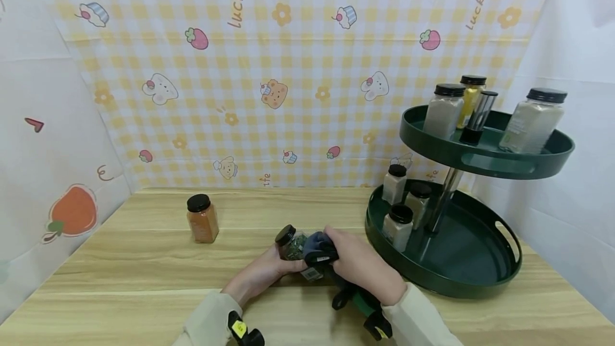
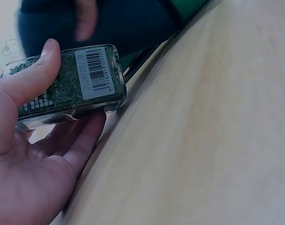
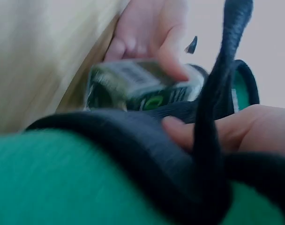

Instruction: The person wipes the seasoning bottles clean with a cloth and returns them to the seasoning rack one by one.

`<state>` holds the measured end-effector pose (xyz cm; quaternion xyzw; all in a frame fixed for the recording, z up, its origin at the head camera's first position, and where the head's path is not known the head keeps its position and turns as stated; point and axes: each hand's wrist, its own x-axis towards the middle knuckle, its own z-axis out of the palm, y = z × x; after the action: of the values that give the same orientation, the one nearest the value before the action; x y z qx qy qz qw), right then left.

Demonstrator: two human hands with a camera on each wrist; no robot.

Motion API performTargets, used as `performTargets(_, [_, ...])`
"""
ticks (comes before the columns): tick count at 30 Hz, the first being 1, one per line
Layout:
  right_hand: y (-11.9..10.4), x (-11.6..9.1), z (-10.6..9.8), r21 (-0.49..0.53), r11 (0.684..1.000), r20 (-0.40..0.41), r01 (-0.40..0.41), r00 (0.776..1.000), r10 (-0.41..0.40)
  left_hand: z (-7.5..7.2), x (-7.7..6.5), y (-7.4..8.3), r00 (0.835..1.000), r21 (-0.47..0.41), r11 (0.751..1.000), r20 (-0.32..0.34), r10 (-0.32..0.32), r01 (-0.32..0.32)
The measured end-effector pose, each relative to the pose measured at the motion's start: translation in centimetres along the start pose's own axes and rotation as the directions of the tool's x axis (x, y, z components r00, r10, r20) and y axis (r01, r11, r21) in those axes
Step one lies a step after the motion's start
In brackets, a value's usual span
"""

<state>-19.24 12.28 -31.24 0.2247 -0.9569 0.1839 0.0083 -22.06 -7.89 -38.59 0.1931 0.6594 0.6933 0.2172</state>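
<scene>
My left hand [image 1: 269,271] grips a glass spice jar [image 2: 67,79] of dried green herbs, thumb over one side and fingers beneath. The jar lies tilted low over the table, its black lid [image 1: 285,234] toward the upper left in the head view, and a barcode label [image 2: 94,70] shows near its base. In my right hand [image 1: 361,265] is a dark blue and green cloth [image 1: 319,248] with black edging and a strap loop [image 3: 222,65]. The cloth is bunched against the jar's right side, covering part of it, and hangs toward the right wrist.
A jar of orange-brown spice [image 1: 204,223] stands on the wooden table [image 1: 144,271] at left. At right is a two-tier dark green tray stand [image 1: 447,282]. Several black-lidded jars occupy both tiers, with a tilted cylindrical shaker [image 1: 480,113] on the upper one.
</scene>
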Motion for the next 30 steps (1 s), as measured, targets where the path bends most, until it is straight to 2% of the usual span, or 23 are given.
performTargets(5, [0.5, -0.1, -0.3, 0.021, 0.997, 0.079, -0.074, 0.994, 0.073, 0.3, -0.1, 0.1, 0.999, 0.005, 1.000, -0.044, -0.015, 0.015])
performTargets(12, [1.0, 0.0, -0.9, 0.107, 0.993, 0.130, -0.056, 0.991, 0.042, 0.7, 0.3, 0.2, 0.995, -0.009, 1.000, -0.098, 0.018, -0.019])
performTargets(18, [1.2, 0.2, -1.2, 0.174, 0.982, 0.104, -0.078, 0.993, 0.061, 0.7, 0.1, 0.2, 0.993, -0.069, 0.998, -0.118, -0.005, -0.003])
performTargets(24, [0.9, 0.3, -1.5, 0.201, 0.978, 0.032, -0.065, 0.998, 0.060, 0.4, 0.0, 0.2, 0.998, -0.136, 0.990, -0.065, 0.015, -0.023])
performTargets(30, [0.4, 0.4, -1.4, 0.199, 0.980, -0.024, -0.010, 1.000, 0.015, 0.1, -0.2, 0.0, 0.999, -0.191, 0.981, -0.025, 0.027, -0.031])
